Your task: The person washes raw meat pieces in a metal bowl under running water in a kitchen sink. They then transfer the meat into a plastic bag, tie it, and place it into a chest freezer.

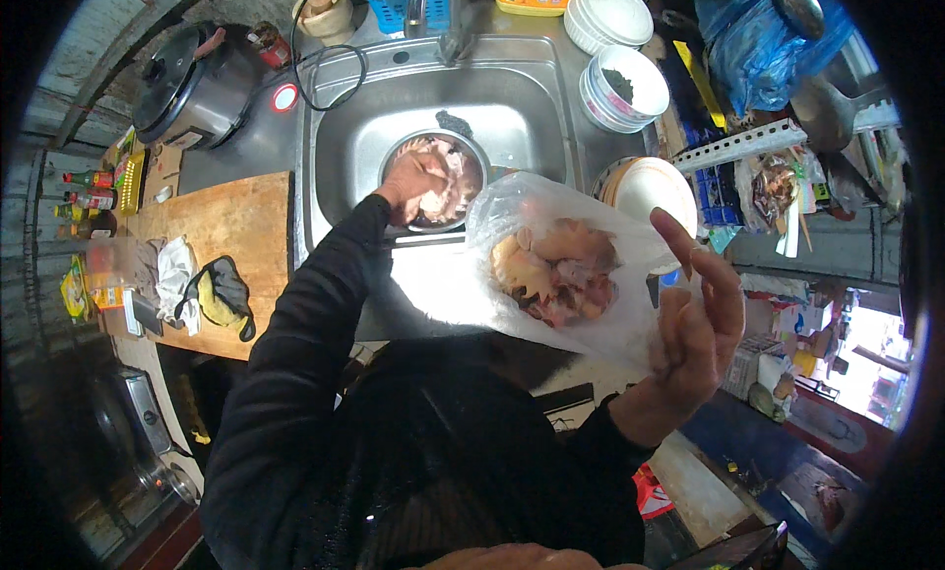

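Observation:
In the sink sits a round metal bowl [482, 173] with pale raw meat pieces [461, 173], which look like chicken. My left hand [415, 186] reaches into it and touches the meat; whether its fingers grip a piece is hidden. At the right, my right hand [698, 319] pinches the gathered end of a translucent plastic bag [627, 275]. More raw chicken pieces [557, 267] show through the film, yellowish skin on one side and darker red bits below. The bag hangs just past the sink's front right corner.
The steel sink [517, 127] has a faucet [452, 42] at its back. A wooden cutting board [221, 223] with cloths lies left, behind it a pressure cooker [196, 90]. Stacked bowls [627, 90] and plates [657, 197] stand right, near a perforated metal rail [738, 148].

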Motion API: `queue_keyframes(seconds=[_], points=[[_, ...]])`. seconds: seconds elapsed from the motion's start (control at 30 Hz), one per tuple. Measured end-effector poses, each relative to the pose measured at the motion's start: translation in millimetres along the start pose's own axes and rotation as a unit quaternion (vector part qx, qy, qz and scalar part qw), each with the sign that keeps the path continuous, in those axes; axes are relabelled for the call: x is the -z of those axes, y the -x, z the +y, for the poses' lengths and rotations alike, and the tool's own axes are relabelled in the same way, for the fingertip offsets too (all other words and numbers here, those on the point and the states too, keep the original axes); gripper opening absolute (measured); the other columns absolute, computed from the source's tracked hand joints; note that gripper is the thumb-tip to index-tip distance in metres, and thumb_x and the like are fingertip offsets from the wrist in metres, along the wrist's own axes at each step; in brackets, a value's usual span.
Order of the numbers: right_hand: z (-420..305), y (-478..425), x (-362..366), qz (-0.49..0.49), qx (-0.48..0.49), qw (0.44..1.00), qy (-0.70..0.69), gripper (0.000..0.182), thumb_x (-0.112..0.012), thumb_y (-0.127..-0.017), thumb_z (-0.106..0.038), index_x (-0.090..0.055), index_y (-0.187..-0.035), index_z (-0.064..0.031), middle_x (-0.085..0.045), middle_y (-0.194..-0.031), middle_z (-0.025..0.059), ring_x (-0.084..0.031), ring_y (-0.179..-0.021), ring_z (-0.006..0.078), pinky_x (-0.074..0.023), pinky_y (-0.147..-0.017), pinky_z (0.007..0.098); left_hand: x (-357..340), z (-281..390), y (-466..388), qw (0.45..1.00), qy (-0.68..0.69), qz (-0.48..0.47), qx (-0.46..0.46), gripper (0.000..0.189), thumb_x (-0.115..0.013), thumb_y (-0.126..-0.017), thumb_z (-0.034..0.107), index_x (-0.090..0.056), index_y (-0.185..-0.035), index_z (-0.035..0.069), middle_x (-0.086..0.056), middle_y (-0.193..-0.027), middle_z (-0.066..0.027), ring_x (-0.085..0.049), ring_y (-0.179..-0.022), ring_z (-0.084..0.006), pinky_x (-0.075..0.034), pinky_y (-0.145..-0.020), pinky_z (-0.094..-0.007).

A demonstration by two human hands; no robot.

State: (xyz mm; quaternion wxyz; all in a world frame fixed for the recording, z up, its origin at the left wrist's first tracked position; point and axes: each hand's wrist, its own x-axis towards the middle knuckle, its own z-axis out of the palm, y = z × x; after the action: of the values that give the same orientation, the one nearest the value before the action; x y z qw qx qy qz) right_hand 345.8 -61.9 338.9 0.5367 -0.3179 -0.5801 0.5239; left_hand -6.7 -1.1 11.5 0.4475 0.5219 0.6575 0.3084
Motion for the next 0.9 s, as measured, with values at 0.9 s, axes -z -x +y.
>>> queue_keyframes(seconds=[0.9], points=[[-10, -3, -20, 0.032, -0.062, 0.997, -0.042, 0.039, -0.047, -0.076, -0.001, -0.057, -0.113, 0.0041, -0.055, -0.122, 0.0307, -0.038, -0.049, -0.0039, -0.031, -0.049, 0.0117, -64, 231, 116, 0.902, 0.175, -0.236, -0.317, 0.029, -0.065, -0.082, 0.006, -0.063, -0.11, 0.0, -0.063, -0.111, -0.01, -0.059, -0.103, -0.0202, -0.046, -0.092, -0.0333]])
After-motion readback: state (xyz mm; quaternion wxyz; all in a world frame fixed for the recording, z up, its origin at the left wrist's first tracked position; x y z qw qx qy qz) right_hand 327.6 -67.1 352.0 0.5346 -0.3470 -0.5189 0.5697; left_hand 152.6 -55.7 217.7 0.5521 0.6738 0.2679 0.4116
